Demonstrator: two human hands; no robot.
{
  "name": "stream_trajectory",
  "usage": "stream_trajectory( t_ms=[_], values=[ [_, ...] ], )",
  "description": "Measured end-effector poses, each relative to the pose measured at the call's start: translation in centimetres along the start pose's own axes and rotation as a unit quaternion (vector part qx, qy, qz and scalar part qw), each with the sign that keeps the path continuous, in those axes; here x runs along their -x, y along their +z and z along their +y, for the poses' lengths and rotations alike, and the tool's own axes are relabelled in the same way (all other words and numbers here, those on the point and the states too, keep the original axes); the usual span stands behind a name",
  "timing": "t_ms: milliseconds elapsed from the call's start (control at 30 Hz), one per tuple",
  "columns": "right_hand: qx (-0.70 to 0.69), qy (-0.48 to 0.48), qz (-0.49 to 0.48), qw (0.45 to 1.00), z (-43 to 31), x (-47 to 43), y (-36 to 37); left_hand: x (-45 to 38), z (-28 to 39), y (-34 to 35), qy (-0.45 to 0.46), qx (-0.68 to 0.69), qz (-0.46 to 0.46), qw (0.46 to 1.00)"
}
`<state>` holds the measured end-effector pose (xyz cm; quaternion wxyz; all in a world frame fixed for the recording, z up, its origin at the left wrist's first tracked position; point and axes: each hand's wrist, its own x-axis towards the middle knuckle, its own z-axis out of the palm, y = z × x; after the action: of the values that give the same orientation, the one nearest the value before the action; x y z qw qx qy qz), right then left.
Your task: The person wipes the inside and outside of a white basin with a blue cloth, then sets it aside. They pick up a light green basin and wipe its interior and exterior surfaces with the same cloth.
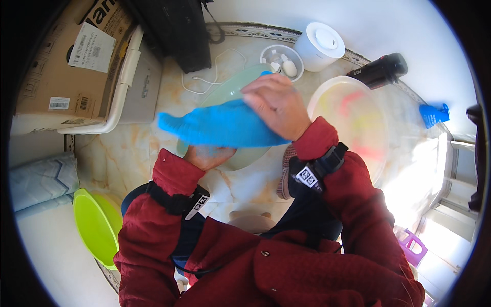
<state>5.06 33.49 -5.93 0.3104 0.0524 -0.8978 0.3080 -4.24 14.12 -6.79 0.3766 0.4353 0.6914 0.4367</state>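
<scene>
A bright blue cloth, blurred by motion, stretches over a pale green basin on the marbled tile floor. My right hand is closed on the cloth's upper right part. Under its lower left edge lies my left hand; its fingers are hidden by the cloth, so its grip is unclear. A bit of blue shows just above my right hand. To the right stands a large translucent basin with pink and yellow patches in it.
Behind are a small white bowl holding white items, a white round appliance, a black bottle and a white cable. At right is a blue cup. Left are a cardboard box and a lime-green basin.
</scene>
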Motion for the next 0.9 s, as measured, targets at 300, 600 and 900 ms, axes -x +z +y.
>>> stream_trajectory(
  t_ms=[300, 600, 900],
  values=[
    [-0.030, 0.252, -0.013, 0.967, 2.2, -0.9, -1.7, 0.2, 1.3, 0.6, 0.070, -0.088, 0.071, 0.991],
    [-0.050, 0.098, -0.017, 0.994, 0.3, 0.0, 0.7, 0.5, 1.0, 0.5, 0.038, -0.135, 0.085, 0.986],
    [-0.150, 0.395, 0.004, 0.906, 9.2, 1.1, -2.4, 1.7, 4.0, -0.9, 0.086, -0.066, 0.042, 0.993]
  ],
)
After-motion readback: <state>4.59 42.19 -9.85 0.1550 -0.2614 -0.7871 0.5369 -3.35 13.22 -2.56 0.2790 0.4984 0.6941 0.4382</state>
